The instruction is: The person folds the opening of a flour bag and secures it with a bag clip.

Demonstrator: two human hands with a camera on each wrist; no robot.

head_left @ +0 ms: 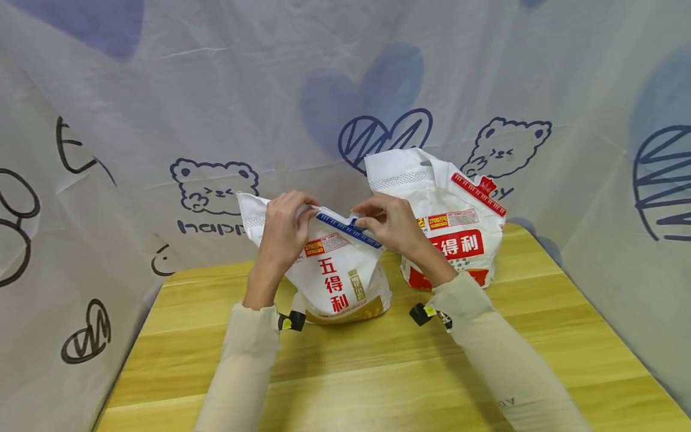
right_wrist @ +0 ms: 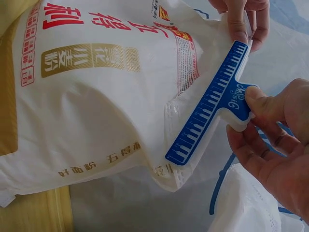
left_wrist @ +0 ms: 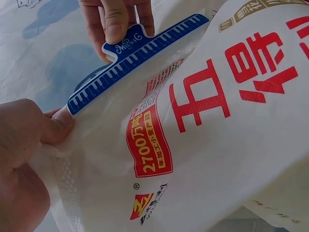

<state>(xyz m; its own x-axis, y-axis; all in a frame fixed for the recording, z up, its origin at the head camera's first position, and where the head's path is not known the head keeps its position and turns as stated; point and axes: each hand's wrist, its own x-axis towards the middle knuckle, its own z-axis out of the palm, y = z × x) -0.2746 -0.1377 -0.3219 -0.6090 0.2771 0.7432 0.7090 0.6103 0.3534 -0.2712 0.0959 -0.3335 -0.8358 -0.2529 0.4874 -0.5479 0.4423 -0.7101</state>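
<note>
Clip going onto the near flour bag

Head view: near flour bag (head_left: 337, 279) stands on the wooden table (head_left: 378, 372), second bag (head_left: 450, 225) behind it. Left hand (head_left: 283, 231) pinches the bag's top; right hand (head_left: 391, 225) pinches the blue clip (head_left: 349, 230). Best to keep the top flat.

Left wrist view: clip (left_wrist: 130, 60) straddles the fold.

Right wrist view: thumb presses the clip's tab (right_wrist: 240, 101).

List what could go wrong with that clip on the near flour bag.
1. The blue clip sits slanted across the near bag, so it may leave part of the top unsealed.
2. The left hand pinches only the bag's top corner; the fold may slip.
3. The right hand holds the clip's small tab; it could twist off.
</note>
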